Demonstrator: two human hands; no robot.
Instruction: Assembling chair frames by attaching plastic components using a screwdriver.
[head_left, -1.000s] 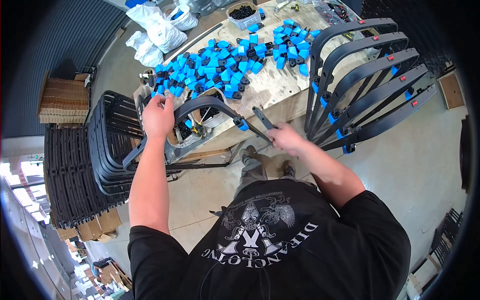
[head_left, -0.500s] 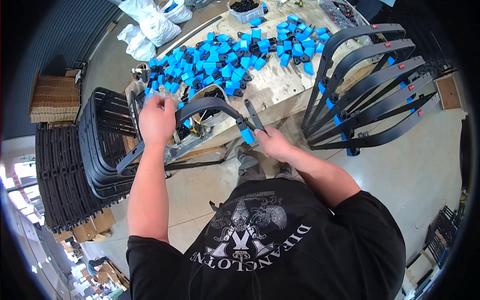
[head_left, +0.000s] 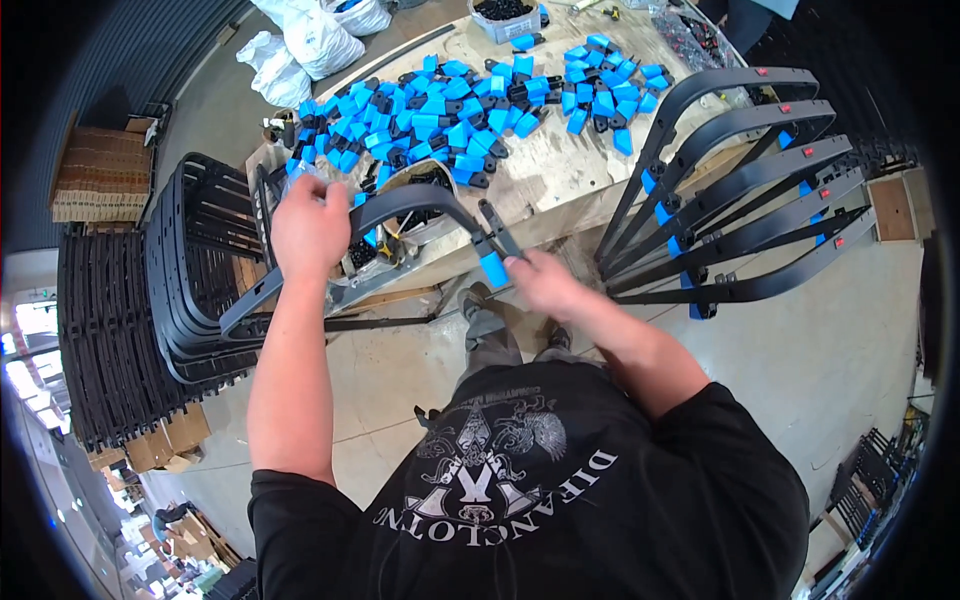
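A person in a black printed T-shirt (head_left: 640,520), at the bottom of the frame, works with both hands on a dark curved frame (head_left: 425,200) slanting across the centre, at the tabletop's near edge. The right hand (head_left: 543,283) is closed around a narrow dark bar (head_left: 498,228), its tip beside a blue clip (head_left: 493,269) on the curved frame. The left hand (head_left: 310,228), fingers curled, lies over the frame's left side; its grip is hidden. Beyond, blue-and-black pieces (head_left: 430,120) are heaped on the wooden tabletop (head_left: 545,185). Similar curved frames (head_left: 770,166) fan out at right, while white sacks (head_left: 320,45) slump at upper left.
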